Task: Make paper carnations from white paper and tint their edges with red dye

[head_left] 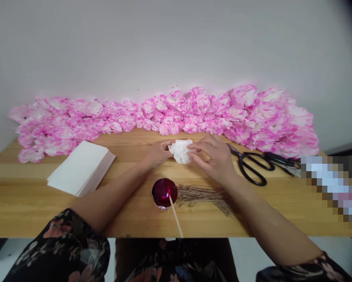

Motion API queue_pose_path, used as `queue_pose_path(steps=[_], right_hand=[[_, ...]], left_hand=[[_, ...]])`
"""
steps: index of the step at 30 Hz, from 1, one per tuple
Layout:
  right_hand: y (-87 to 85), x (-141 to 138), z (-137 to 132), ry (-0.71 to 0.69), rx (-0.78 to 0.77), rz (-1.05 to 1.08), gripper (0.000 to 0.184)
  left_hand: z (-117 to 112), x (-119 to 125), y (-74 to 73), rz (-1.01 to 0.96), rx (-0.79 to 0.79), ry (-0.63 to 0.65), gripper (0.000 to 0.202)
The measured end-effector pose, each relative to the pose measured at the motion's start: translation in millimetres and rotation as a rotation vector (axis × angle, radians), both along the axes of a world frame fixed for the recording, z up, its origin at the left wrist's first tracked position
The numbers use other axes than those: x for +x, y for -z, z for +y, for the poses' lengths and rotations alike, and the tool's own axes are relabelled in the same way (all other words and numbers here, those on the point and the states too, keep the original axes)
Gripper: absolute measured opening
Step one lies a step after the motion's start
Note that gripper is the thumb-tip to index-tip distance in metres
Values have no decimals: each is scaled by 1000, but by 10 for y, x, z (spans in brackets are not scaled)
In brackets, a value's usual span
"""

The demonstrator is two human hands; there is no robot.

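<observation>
table [129,219], one flower [181,152] (two hands [161,152] [214,158])

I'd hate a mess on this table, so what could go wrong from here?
The stick leans in the bowl, its free end near the table's front edge; a knock there might tip out the dark red contents.
The white flower, held between the left hand and right hand, could get stained if it dropped in the nearby bowl.
The scissors' tip lies close to the right hand and might prick it.
</observation>
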State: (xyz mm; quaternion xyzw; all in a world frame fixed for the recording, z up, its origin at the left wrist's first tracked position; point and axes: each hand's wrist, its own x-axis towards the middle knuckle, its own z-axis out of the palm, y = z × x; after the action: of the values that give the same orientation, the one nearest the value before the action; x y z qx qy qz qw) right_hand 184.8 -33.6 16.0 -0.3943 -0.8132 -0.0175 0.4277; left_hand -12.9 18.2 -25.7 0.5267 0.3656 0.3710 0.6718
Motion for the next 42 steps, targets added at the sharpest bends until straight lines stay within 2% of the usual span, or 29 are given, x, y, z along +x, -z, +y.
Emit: queue_pose_path(steps=[5, 8, 12, 16, 25, 29, 36, 42], right_hand=[[16, -26, -16, -57, -44, -98, 10], [-52, 9, -37, -89, -57, -34, 10], [-139, 88, -45, 16, -43, 157, 14], [-135, 115, -20, 91, -83, 178, 15], [-82, 102, 27, 49, -204, 159, 14], [-49, 108, 38, 30, -195, 125, 8], [-16, 160, 83, 83, -151, -13, 14], [-97, 163, 22, 92, -17, 81, 11]], left_hand=[[-3, 7, 21, -29, -1, -14, 41], [3, 30, 32, -84, -38, -49, 43], [-5, 48, 17, -156, -104, -90, 46], [-11, 49, -10, -169, -137, -85, 52], [-9, 43, -6, -167, -143, -75, 55], [-6, 32, 3, -117, -109, -33, 49], [15, -11, 1, 22, -49, 69, 50], [27, -13, 12, -55, -110, 17, 53]])
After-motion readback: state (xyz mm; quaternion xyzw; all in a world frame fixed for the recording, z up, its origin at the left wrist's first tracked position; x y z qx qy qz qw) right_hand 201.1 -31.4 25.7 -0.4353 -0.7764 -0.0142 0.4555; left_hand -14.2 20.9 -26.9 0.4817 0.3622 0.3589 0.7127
